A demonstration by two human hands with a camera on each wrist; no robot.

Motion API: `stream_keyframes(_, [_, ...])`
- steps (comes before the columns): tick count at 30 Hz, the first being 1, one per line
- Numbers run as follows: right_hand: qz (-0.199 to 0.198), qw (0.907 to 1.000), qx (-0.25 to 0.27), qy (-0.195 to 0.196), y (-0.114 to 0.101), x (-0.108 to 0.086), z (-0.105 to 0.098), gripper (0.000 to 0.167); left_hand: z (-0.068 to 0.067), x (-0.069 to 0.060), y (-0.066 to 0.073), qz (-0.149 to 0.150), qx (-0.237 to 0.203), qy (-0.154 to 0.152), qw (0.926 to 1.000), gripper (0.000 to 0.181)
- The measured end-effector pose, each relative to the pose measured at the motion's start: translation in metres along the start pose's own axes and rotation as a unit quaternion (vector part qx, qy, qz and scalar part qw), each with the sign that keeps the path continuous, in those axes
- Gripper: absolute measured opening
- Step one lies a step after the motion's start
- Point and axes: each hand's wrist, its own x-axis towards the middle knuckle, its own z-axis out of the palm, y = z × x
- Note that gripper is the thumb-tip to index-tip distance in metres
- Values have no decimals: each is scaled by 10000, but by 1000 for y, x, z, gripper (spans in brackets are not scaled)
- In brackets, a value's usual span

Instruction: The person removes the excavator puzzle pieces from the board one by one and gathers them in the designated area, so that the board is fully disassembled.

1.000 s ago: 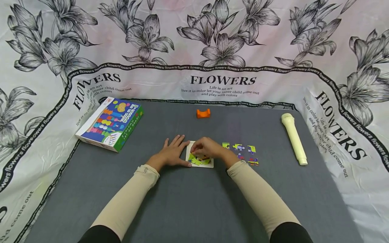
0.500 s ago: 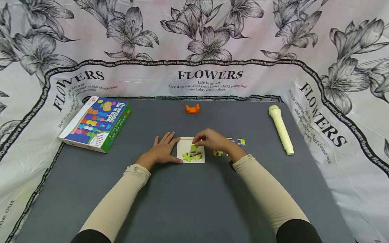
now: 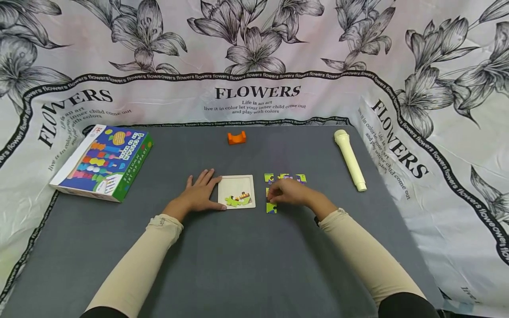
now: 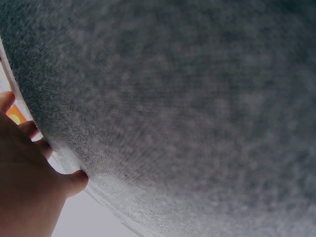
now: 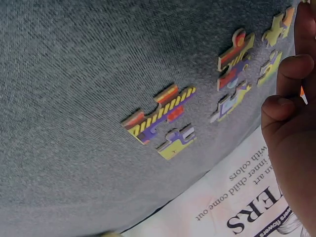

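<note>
A pale square puzzle tray (image 3: 236, 181) lies flat on the table, with several green and brown puzzle pieces (image 3: 233, 202) loose near its front edge. My left hand (image 3: 195, 194) is spread at the tray's left side, fingers straight, thumb and fingertips touching its edge. To the right of the tray, my right hand (image 3: 292, 193) is low over a group of laid-out pieces (image 3: 301, 178), pinching a green puzzle piece (image 3: 268, 193) in the left column. Its fingers (image 5: 291, 74) are curled in the right wrist view, where their tips are mostly cut off. The hand covers part of the group in the head view.
A colourful boxed bead game (image 3: 103, 161) lies at the back left. An orange plastic holder (image 3: 237, 138) stands at the back middle, and a cream-coloured stick (image 3: 350, 160) with a thicker end lies at the right. A floral sheet (image 3: 254, 79) borders the grey table (image 3: 238, 256).
My right hand has moved from above the tray to the right, carrying a green piece to the laid-out group. The left hand stays at the tray's edge. The head view has swung right.
</note>
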Motion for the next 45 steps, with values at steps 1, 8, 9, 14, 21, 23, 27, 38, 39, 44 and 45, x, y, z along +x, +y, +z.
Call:
stream_keyframes(1, [9, 10000, 7, 18, 1, 0, 1, 5, 0, 0, 0, -3, -3, -8, 10000, 103])
stream_keyframes(8, [-54, 9995, -261, 156, 3, 1, 5, 4, 2, 0, -1, -48, -45, -44, 10000, 103])
stream_keyframes(9, [-40, 9992, -346, 189, 4, 0, 5, 4, 2, 0, -1, -39, -67, -42, 10000, 103])
stream_keyframes(14, [-57, 9975, -622, 337, 4, 0, 5, 5, 1, 1, 0, -14, -106, -4, 9999, 103])
stream_keyframes(21, [11, 9953, -889, 376, -6, 13, 6, 6, -2, 0, -4, -50, 3, -48, 10000, 104])
stream_keyframes(23, [-37, 9943, -993, 398, -15, 20, 8, 7, -2, 1, -3, -23, -1, -46, 10000, 104])
stream_keyframes(27, [-415, 9883, -1330, 626, -36, 39, 19, 15, -1, 2, -3, 1, -8, -31, 10000, 103])
stream_keyframes(38, [-1036, 9545, -2515, 1222, -60, 66, 56, 28, 6, 4, -3, -8, -15, -28, 10000, 103])
stream_keyframes(39, [-1042, 9529, -2565, 1237, -60, 67, 57, 28, 6, 4, -3, -18, -8, -32, 10000, 103])
stream_keyframes(44, [-1039, 9555, -2489, 1197, -61, 70, 58, 27, 4, 3, -5, -15, 11, -1, 10000, 103])
stream_keyframes(45, [-1058, 9566, -2442, 1188, -61, 70, 58, 26, 3, 3, -5, -19, 18, 3, 10000, 103])
